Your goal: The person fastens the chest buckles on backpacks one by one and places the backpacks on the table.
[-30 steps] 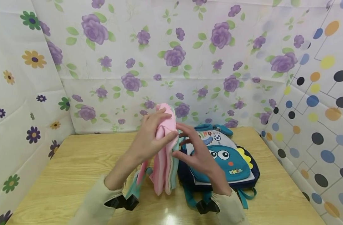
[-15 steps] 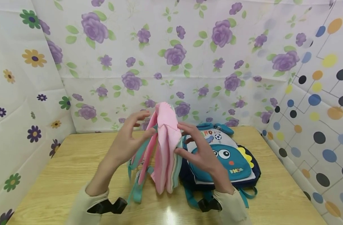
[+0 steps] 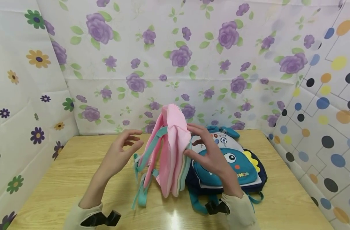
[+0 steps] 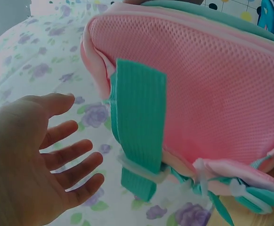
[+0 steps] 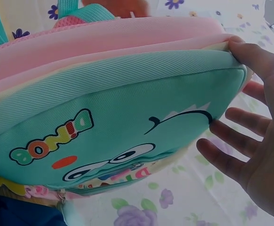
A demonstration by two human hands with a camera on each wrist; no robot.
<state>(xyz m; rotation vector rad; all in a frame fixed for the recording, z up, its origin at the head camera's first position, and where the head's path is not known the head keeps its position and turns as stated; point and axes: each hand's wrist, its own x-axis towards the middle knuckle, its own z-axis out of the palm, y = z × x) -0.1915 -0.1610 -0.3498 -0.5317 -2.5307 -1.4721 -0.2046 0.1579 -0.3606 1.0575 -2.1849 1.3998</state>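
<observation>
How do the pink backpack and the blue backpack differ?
Colour: the pink backpack has a pink body and teal front; the blue backpack mixes navy, teal and white.
Pose: the pink backpack is upright, edge-on to the head camera; the blue backpack lies with its front facing up.
Contact: the right hand touches the pink backpack; the blue backpack lies beyond that hand.
Both show cartoon eyes and have straps.
</observation>
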